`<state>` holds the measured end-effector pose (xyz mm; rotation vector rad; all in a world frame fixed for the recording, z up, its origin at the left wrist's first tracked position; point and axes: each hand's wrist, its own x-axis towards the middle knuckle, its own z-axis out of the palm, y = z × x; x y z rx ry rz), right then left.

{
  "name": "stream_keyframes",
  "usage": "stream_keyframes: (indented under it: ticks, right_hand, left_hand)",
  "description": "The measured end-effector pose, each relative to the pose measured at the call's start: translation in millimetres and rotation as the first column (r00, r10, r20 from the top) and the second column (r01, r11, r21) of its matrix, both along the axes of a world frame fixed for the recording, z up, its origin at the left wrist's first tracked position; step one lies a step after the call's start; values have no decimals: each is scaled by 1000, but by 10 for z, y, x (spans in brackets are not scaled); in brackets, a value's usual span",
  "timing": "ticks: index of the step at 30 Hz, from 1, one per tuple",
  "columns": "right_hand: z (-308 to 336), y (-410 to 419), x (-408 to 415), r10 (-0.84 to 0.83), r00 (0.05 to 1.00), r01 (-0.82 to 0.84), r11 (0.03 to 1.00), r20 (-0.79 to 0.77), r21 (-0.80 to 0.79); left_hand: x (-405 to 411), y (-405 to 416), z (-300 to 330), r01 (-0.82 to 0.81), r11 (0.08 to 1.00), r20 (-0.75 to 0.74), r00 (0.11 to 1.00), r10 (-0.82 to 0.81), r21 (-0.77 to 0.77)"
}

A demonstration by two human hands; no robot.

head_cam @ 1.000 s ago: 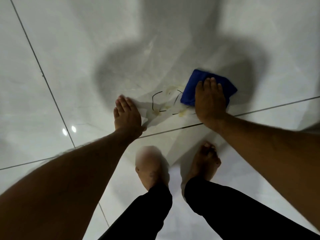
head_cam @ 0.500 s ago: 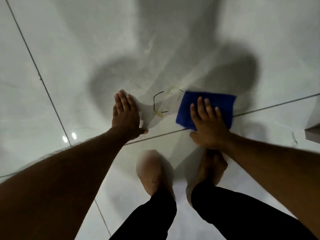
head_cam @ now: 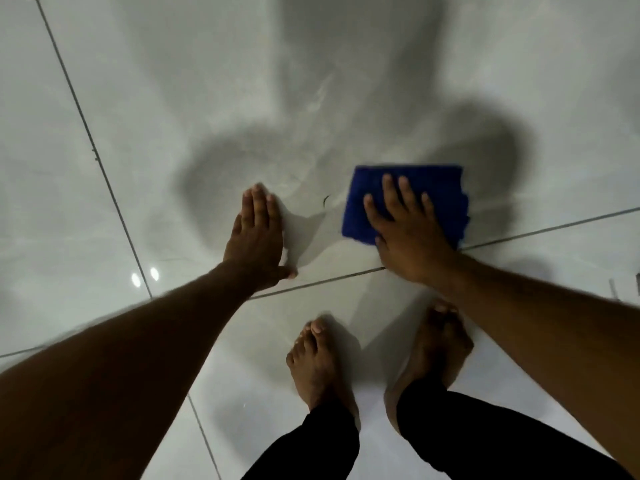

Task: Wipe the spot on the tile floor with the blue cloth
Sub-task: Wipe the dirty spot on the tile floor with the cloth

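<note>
A folded blue cloth (head_cam: pixel 436 192) lies flat on the pale glossy tile floor (head_cam: pixel 173 98). My right hand (head_cam: pixel 405 233) presses down on its near left part with the fingers spread. Just left of the cloth a short dark curved mark (head_cam: pixel 325 199) shows on the tile; any more of the spot is hidden under the cloth. My left hand (head_cam: pixel 256 237) rests flat on the floor to the left of the mark, fingers together, holding nothing.
My two bare feet (head_cam: pixel 318 365) stand just behind the hands, below a dark grout line (head_cam: pixel 311 284) that runs across the floor. Another grout line (head_cam: pixel 93 150) runs up the left. My own shadow darkens the tile around the cloth.
My right hand has slid the cloth leftward and toward me over the yellowish smear and dark lines; only one short dark mark shows now. The left hand has stayed planted.
</note>
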<state>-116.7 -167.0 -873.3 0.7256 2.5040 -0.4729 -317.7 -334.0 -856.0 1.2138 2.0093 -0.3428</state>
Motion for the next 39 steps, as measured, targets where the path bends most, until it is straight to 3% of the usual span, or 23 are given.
stream_keyframes:
  ticks: [2, 4, 6, 8, 12, 15, 17, 21, 26, 28, 31, 33, 35, 39]
  right_hand:
    - [-37, 13, -532, -36, 999, 36, 999, -32, 1]
    - [-8, -213, -778, 29, 997, -31, 999, -76, -25]
    - [10, -603, -499, 187, 980, -192, 979, -71, -66]
    - [82, -814, 121, 247, 968, -251, 962, -46, -110]
    - [53, -192, 594, 184, 983, -184, 983, -19, -4]
    - [-34, 43, -110, -31, 999, 31, 999, -12, 45]
    - [-44, -108, -600, -69, 997, 70, 998, -46, 8]
    - [30, -661, -394, 99, 992, -108, 987, -82, -117]
    - [-20, 34, 667, 185, 981, -184, 983, -53, 28]
    - [-43, 454, 545, 97, 995, -95, 992, -32, 80]
    - [-62, 431, -98, -109, 994, 107, 989, 15, 101]
    - [1, 141, -485, -106, 992, 109, 993, -65, 39]
    - [45, -267, -620, -5, 997, 1, 999, -80, -54]
    - [112, -750, -22, 117, 993, -120, 979, -25, -162]
  left_hand:
    - [-17, -26, -2, -5, 1000, -5, 1000, 5, -2]
    - [-28, -34, -5, -5, 1000, -9, 1000, 5, -3]
    - [-28, -33, 9, 3, 1000, -13, 1000, -3, 3]
    - [-20, -32, 17, -9, 1000, -10, 1000, 9, 0]
    - [-12, -23, -2, -4, 1000, -24, 1000, 3, -12]
    - [-9, -23, -22, -5, 1000, -26, 1000, 5, -19]
    - [-7, -21, -25, -10, 1000, -24, 1000, 9, -18]
    - [-15, -25, -24, 14, 1000, -31, 999, -14, -10]
    - [-8, -4, 21, 16, 999, -37, 999, -18, -38]
    - [5, 35, 10, 13, 998, -39, 999, -15, -65]
    - [29, 75, 17, 6, 994, -42, 999, -11, -108]
    - [44, 95, 25, 9, 993, -53, 999, -15, -119]
    - [48, 111, 32, 13, 994, -63, 998, -21, -112]
    - [34, 91, 59, 4, 995, -46, 999, -8, -96]
